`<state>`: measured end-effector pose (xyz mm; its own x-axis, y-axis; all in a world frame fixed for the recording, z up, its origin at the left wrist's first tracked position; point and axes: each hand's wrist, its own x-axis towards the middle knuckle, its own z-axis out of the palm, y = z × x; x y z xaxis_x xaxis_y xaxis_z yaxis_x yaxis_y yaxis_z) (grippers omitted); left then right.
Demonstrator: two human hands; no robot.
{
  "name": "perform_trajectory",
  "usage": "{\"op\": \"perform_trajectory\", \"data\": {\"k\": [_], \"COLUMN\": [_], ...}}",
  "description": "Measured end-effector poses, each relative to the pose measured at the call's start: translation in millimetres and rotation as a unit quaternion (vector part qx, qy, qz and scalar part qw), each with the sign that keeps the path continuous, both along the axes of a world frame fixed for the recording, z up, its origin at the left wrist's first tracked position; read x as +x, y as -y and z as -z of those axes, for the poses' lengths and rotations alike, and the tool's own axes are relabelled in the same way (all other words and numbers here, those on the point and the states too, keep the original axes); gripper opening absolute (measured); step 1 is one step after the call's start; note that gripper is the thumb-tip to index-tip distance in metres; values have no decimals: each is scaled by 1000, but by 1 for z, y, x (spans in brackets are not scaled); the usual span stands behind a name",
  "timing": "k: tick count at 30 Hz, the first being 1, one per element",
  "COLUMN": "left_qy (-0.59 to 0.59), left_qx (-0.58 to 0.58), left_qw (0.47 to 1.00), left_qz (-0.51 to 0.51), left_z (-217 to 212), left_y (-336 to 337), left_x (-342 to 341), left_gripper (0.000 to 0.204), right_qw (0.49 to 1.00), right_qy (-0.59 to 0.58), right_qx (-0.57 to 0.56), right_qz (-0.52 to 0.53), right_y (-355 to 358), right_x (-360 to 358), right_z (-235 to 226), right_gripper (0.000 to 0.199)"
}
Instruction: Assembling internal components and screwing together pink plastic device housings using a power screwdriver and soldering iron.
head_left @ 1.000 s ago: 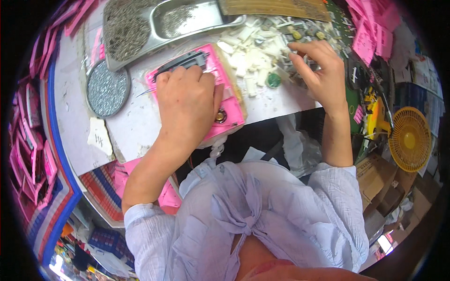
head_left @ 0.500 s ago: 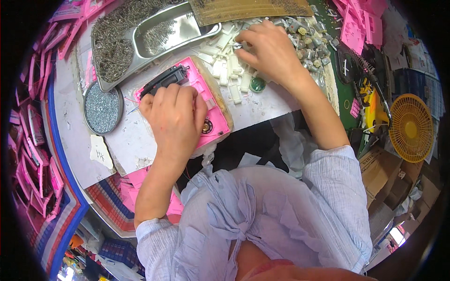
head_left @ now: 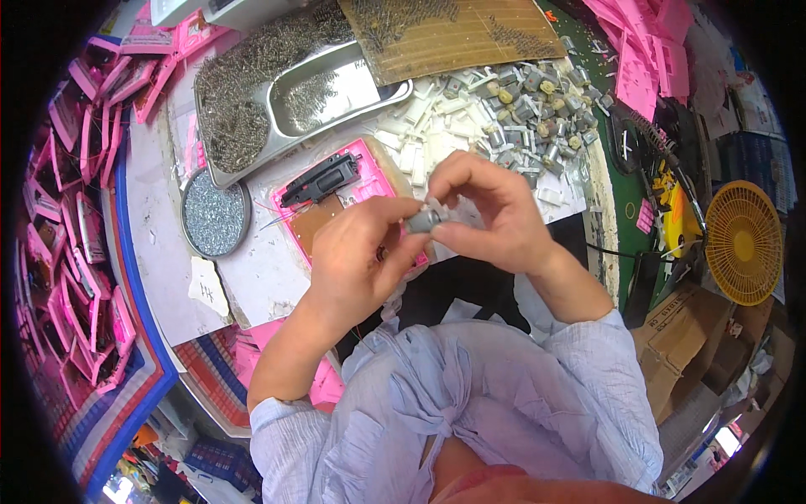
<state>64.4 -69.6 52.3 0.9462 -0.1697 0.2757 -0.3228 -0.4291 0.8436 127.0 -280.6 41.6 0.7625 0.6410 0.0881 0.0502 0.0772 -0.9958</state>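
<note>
Both hands meet over the near edge of the bench around a small grey cylindrical motor (head_left: 424,220). My left hand (head_left: 357,256) pinches its left end and my right hand (head_left: 487,214) holds its right end from above. Under them lies an open pink plastic housing (head_left: 357,181) with a black part and a brown board inside. A pile of the same small motors (head_left: 529,105) and a heap of white plastic pieces (head_left: 420,143) lie just beyond my right hand.
A steel tray (head_left: 336,92) of small metal pins sits at the back left, a round tin of tiny screws (head_left: 214,214) to its left. Pink housings (head_left: 75,252) are stacked along the left and back right. A yellow fan (head_left: 743,244) stands at right.
My right hand left the parts pile and came back with a small motor. My left hand lifted off the pink housing and joined it on the motor.
</note>
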Motion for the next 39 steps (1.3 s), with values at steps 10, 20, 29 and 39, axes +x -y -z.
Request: {"op": "perform_trajectory", "data": {"k": [10, 20, 29, 39], "left_qy": [-211, 126, 175, 174], "left_qx": [-70, 329, 419, 427], "left_qw": [947, 936, 890, 886], "left_qz": [233, -19, -25, -54], "left_z": [-26, 36, 41, 50], "left_y": [-13, -1, 2, 9], "left_x": [81, 177, 177, 175], "left_gripper": [20, 15, 12, 13], "right_qw": [967, 890, 881, 882], "right_qy": [-248, 391, 405, 394], "right_qx": [8, -112, -166, -178], "right_qz": [-59, 206, 183, 188], "right_y": [46, 57, 54, 50], "right_x": [15, 13, 5, -2], "right_z": [-11, 12, 13, 9], "right_gripper": [12, 24, 17, 16]}}
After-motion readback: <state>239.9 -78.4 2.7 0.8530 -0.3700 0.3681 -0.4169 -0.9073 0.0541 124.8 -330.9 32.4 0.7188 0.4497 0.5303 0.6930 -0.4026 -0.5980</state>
